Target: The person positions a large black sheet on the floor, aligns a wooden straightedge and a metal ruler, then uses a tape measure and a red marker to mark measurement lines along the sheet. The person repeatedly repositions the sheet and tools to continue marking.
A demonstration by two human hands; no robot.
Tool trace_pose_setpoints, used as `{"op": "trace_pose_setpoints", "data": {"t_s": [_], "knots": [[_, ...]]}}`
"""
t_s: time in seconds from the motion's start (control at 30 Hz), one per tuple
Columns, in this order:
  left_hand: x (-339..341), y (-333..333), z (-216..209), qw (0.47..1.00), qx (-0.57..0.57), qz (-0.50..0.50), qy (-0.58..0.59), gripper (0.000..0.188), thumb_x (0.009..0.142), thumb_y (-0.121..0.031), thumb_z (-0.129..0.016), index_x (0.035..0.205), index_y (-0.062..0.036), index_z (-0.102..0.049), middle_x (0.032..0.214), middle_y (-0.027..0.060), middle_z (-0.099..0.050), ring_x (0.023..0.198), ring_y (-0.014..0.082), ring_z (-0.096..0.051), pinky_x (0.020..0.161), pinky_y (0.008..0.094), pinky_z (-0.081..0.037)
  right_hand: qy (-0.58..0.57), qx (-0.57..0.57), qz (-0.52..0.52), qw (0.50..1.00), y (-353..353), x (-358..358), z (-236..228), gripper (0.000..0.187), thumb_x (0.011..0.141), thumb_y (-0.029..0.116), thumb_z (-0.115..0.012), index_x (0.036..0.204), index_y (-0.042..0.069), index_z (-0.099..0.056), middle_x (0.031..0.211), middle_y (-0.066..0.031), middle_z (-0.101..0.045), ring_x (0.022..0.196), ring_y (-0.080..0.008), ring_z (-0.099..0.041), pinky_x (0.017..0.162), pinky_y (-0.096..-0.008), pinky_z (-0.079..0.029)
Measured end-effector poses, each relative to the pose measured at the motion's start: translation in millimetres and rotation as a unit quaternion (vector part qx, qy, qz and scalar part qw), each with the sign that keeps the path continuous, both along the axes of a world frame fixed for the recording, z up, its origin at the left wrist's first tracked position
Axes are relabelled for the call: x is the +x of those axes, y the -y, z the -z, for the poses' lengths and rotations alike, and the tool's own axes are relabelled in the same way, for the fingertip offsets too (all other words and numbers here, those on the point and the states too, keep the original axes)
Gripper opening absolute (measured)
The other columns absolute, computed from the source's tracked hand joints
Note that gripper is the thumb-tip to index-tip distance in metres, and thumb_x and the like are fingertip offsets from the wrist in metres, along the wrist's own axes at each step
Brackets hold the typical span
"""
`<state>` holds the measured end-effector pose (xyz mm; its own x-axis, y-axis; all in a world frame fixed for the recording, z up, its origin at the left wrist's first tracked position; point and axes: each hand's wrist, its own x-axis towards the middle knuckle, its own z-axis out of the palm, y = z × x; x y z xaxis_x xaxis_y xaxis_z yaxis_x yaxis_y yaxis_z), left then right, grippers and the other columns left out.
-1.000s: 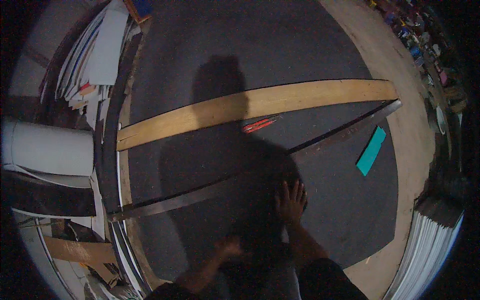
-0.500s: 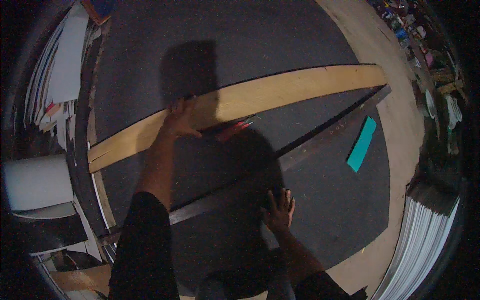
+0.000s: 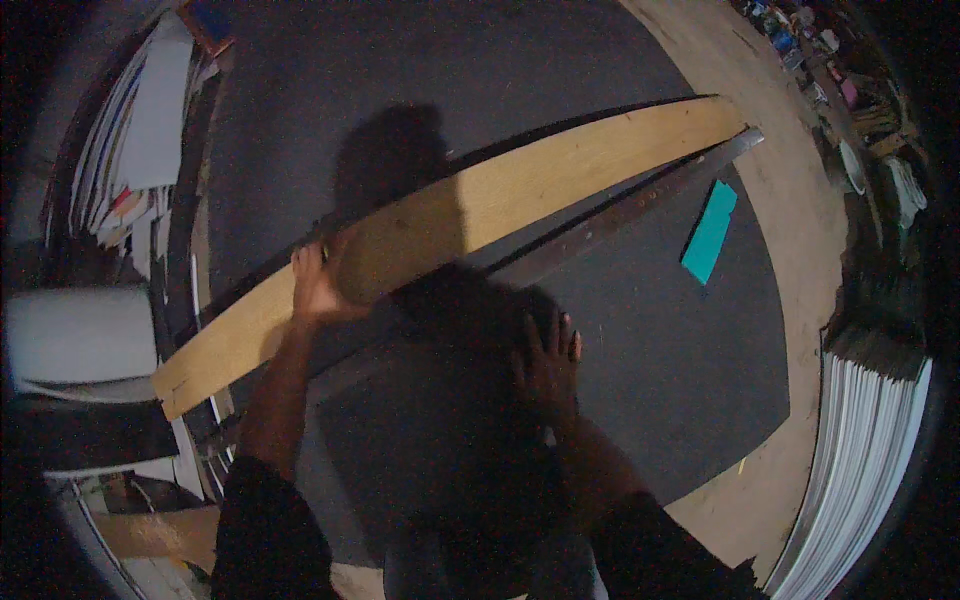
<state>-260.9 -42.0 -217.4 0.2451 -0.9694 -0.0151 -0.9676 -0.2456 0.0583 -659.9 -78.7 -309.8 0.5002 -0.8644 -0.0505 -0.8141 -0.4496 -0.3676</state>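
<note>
A long, pale wooden plank (image 3: 580, 165) lies slantwise across a dark grey sheet (image 3: 690, 380). My left hand (image 3: 318, 290) grips the plank left of its middle, thumb at the near edge and fingers toward the far edge. Just on the near side of the plank runs a metal straightedge (image 3: 640, 205); its left part is lost in shadow. My right hand (image 3: 550, 360) presses down in my shadow, its fingers spread and nothing held in them. A teal flat strip (image 3: 710, 233) rests on the sheet beyond the right hand.
Stacked white sheets (image 3: 860, 460) stand at the right edge. More upright panels (image 3: 155, 110) and a pale curved sheet (image 3: 85, 335) are at the left. Mixed clutter (image 3: 800, 40) covers the far right corner. Tan floor (image 3: 770, 300) borders the dark sheet.
The plank's left end has swung toward me, carried by my left hand. The red object seen beside the plank is now out of sight. My right hand has moved slightly farther forward.
</note>
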Motion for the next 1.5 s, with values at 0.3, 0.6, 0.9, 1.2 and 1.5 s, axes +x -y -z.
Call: {"op": "trace_pose_setpoints", "data": {"t_s": [0.3, 0.6, 0.9, 1.2, 1.5], "knots": [[-147, -199, -13, 0.992, -0.100, -0.067, -0.022, 0.104, 0.047, -0.038, -0.092, 0.138, -0.0126, -0.050, 0.135, 0.0212, -0.045, 0.126, 0.0446, -0.042, 0.110, 0.0611, -0.028, 0.031, -0.110, 0.033, 0.993, 1, -26, 90, 0.068, 0.094, 0.047, -0.059, 0.150, 0.011, -0.046, 0.158, -0.0181, -0.037, 0.150, -0.0367, -0.028, 0.121, -0.0581, -0.017], [-201, -383, 54, 0.993, -0.115, -0.023, -0.003, 0.100, 0.045, -0.038, -0.094, 0.130, -0.0101, -0.051, 0.128, 0.0211, -0.049, 0.119, 0.0417, -0.046, 0.099, 0.0572, -0.035, 0.269, 0.037, 0.045, 0.961, 23, -95, 134, 0.061, 0.095, 0.040, -0.057, 0.145, 0.006, -0.049, 0.154, -0.0171, -0.044, 0.144, -0.0409, -0.035, 0.119, -0.0488, -0.027], [-311, -501, 114, 0.995, -0.042, -0.004, -0.085, 0.098, 0.046, -0.047, -0.094, 0.127, -0.0117, -0.053, 0.133, 0.0234, -0.045, 0.122, 0.0437, -0.042, 0.097, 0.0617, -0.038, 0.370, 0.108, 0.183, 0.904, -207, -290, 66, 0.052, 0.102, 0.029, -0.056, 0.143, -0.001, -0.046, 0.139, -0.0206, -0.055, 0.127, -0.0368, -0.053, 0.110, -0.0444, -0.038], [-427, -492, 148, 0.978, -0.126, 0.080, -0.143, 0.101, 0.040, -0.049, -0.095, 0.125, -0.0135, -0.052, 0.138, 0.0278, -0.042, 0.127, 0.0478, -0.042, 0.101, 0.0705, -0.035, 0.244, 0.119, 0.430, 0.861, -216, -349, 20, 0.091, 0.084, 0.045, -0.080, 0.151, 0.002, -0.034, 0.140, -0.0283, -0.052, 0.129, -0.0434, -0.052, 0.106, -0.0481, -0.043], [-430, -508, 123, 0.981, 0.001, 0.063, -0.183, 0.100, 0.048, -0.055, -0.091, 0.131, -0.0118, -0.052, 0.146, 0.0269, -0.040, 0.135, 0.0478, -0.039, 0.110, 0.0658, -0.032, -0.129, -0.056, -0.270, 0.953, -251, -346, -50, 0.100, 0.075, 0.032, -0.080, 0.160, 0.026, -0.027, 0.162, -0.0174, -0.030, 0.152, -0.0344, -0.025, 0.122, -0.0522, -0.022]]}}
